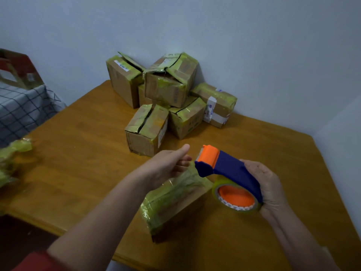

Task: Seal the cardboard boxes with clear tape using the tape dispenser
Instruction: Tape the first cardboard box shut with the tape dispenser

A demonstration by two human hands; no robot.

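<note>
Right hand (271, 184) wrapped round blue-orange tape dispenser (228, 171), roll held low. Left hand (168, 163) raised thumb-up just beside dispenser's head, fingers half hidden; grip on tape cannot be told. Taped cardboard box (175, 204) seen below hands on table (78, 153), near edge blurred. Box pile (170, 94) stacked by far wall.

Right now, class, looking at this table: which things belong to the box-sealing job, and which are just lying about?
In the job: tape dispenser, gripped by the right hand; tape strip, pinched by the left hand; near box under the hands; pile of boxes behind it.
Lying about: crumpled tape scraps at the table's left edge; checked cloth; red carton at far left.
</note>
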